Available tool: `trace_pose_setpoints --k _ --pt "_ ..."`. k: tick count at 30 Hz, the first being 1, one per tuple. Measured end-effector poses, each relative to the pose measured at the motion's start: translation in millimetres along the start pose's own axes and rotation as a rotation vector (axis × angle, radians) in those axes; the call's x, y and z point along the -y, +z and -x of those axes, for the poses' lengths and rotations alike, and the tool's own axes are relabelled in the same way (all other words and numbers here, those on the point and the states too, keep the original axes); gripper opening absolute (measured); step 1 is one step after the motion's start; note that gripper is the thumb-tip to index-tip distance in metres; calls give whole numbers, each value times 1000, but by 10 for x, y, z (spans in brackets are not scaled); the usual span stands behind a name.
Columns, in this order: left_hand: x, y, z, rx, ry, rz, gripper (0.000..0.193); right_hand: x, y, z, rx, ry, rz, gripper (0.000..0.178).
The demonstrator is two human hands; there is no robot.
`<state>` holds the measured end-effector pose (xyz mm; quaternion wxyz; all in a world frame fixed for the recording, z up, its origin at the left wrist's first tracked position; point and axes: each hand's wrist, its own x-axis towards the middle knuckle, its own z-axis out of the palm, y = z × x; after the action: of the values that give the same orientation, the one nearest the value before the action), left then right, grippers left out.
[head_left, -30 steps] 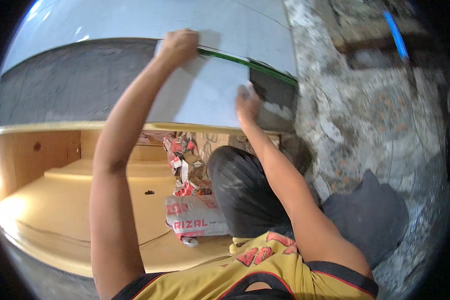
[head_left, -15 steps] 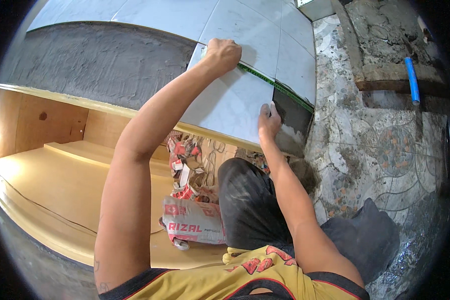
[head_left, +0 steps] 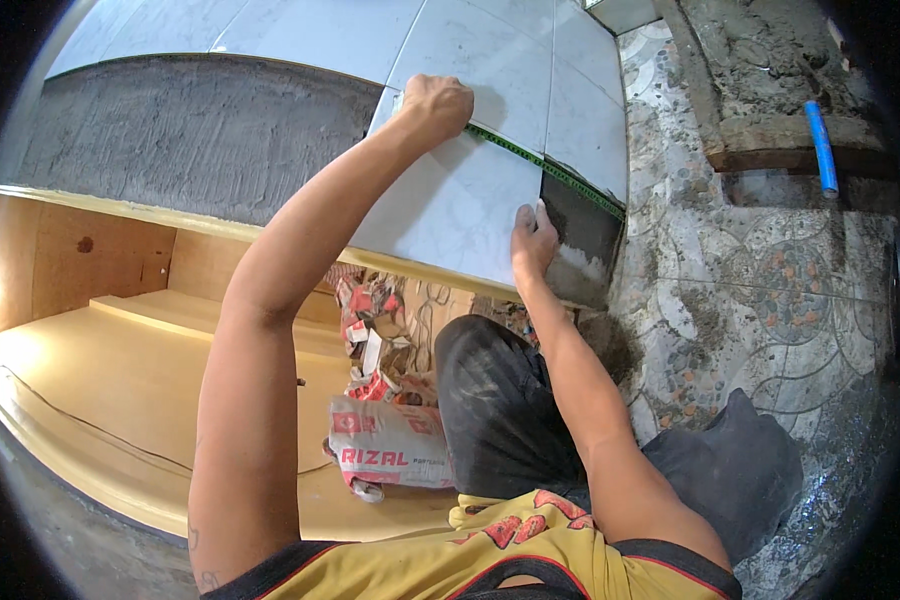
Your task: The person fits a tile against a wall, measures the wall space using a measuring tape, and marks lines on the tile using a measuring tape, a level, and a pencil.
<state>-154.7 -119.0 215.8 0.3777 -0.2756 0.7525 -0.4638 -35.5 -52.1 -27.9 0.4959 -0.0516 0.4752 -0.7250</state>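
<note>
My left hand (head_left: 436,106) is closed at the upper left of a pale tile (head_left: 450,205), pressing down a green measuring tape (head_left: 560,175). From that hand the tape runs straight along the tile's far edge to the right end of the counter. A small whitish piece shows beside the left fingers; the rest of what lies under them is hidden. My right hand (head_left: 533,242) is at the tile's right edge, with thumb and finger together there. Past this edge lies a bare dark strip of the counter (head_left: 585,245).
Laid pale tiles (head_left: 490,55) cover the far side. Grey mortar (head_left: 200,140) coats the counter to the left. Below are a wooden cabinet (head_left: 100,380), scraps and a cement bag (head_left: 390,440). A blue tube (head_left: 821,150) lies by a wooden board (head_left: 790,145) on the right.
The whole view has shifted slightly. Both hands keep nearly the same places on the tile, and the tape stays stretched along its edge.
</note>
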Motion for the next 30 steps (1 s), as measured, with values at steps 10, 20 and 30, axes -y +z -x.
trace_pose_setpoints --k 10,20,30 --pt "6 -18 -1 35 -11 -16 11 71 -19 38 25 28 34 59" --pt "37 -26 -54 55 10 -17 14 111 -57 51 48 -11 53 58" --pt "9 -19 -75 73 -30 -57 16 42 -39 43 28 15 26 59"
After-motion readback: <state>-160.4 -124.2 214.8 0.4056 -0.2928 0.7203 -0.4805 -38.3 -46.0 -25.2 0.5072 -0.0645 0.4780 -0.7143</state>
